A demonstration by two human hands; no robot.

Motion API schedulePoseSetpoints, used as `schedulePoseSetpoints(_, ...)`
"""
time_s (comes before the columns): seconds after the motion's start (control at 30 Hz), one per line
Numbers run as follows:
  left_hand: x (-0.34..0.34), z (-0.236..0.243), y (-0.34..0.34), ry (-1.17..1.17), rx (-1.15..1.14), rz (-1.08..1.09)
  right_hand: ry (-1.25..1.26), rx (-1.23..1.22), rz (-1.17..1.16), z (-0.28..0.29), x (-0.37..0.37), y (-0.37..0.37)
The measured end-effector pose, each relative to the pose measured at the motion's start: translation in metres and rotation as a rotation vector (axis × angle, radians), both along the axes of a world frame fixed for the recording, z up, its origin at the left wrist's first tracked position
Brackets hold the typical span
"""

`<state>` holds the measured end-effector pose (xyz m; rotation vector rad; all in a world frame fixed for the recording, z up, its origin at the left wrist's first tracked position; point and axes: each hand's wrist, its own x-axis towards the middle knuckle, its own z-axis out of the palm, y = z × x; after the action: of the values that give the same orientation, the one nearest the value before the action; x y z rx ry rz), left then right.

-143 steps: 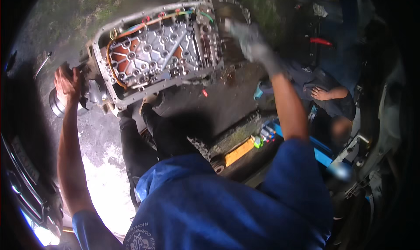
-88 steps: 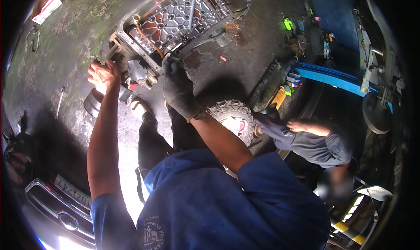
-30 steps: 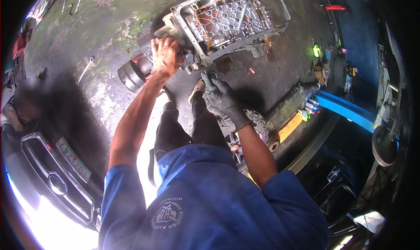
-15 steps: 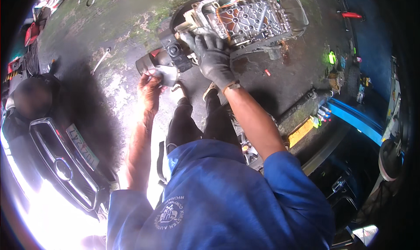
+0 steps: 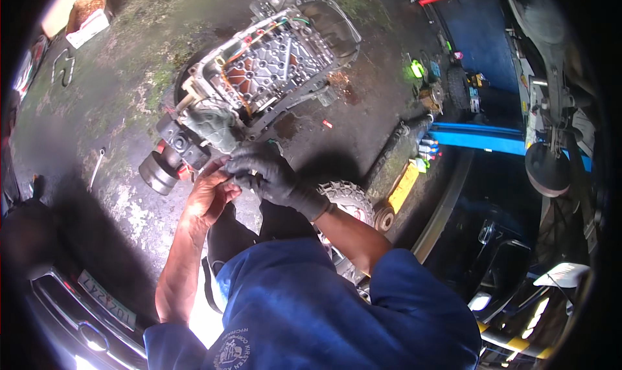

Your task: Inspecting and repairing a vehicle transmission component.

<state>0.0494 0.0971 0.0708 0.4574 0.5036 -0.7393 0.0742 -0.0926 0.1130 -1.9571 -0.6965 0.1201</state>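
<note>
My bare left hand [image 5: 206,192] is closed in a pinch, its fingertips meeting those of my right hand. My right hand [image 5: 269,176], in a dark grey work glove, has curled fingers. Whatever lies between the fingers is too small and covered to name. Just beyond the hands, a partly dismantled gearbox [image 5: 278,62] lies on the ground, its metal channelled inner face showing. A crumpled-looking grey piece [image 5: 214,125] rests at its near end. Beside that are a dark block with a round centre [image 5: 179,143] and a grey metal cylinder [image 5: 157,174].
A wrench [image 5: 97,168] lies on the stained floor at left, near a dark car's front [image 5: 91,331]. An open cardboard box [image 5: 89,11] stands far left. Right are a blue beam [image 5: 476,137], a yellow bar [image 5: 403,190] and a dark vehicle [image 5: 486,227]. A toothed ring [image 5: 350,198] lies near my legs.
My right hand has come off the gearbox and back to my left hand. The pale thing my left hand held is no longer visible. The whole view has turned, shifting the gearbox leftward.
</note>
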Motion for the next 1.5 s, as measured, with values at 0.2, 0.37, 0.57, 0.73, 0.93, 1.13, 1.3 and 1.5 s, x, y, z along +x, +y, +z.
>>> schedulePoseSetpoints(0.2,0.024,-0.022,-0.038,-0.136,0.335,-0.041,0.471,0.242,-0.376,-0.018,0.004,-0.041)
schedulePoseSetpoints(0.37,0.094,-0.072,-0.010,-1.028,1.903,0.221,0.543,0.436,-0.868,-0.049,0.055,-0.161)
schedulePoseSetpoints(0.57,0.145,-0.136,0.029,-0.173,2.382,-0.213,0.760,0.358,-0.926,-0.084,0.138,-0.204)
schedulePoseSetpoints(0.73,0.154,-0.138,-0.002,-0.254,2.435,-0.534,0.291,-0.125,-0.903,-0.152,0.160,-0.247)
schedulePoseSetpoints(0.93,0.156,-0.135,-0.003,-0.210,2.436,-0.690,0.361,0.054,-1.092,-0.166,0.148,-0.227)
schedulePoseSetpoints(1.13,0.145,-0.153,0.038,-0.371,2.530,-0.581,0.477,0.530,-1.249,-0.145,0.151,-0.181)
schedulePoseSetpoints(1.3,0.147,-0.144,0.018,-0.296,2.424,-0.591,0.633,0.639,-1.303,-0.119,0.148,-0.165)
schedulePoseSetpoints(1.5,0.126,-0.129,-0.019,-0.720,2.290,-0.160,-0.005,0.222,-1.401,-0.150,0.173,-0.195)
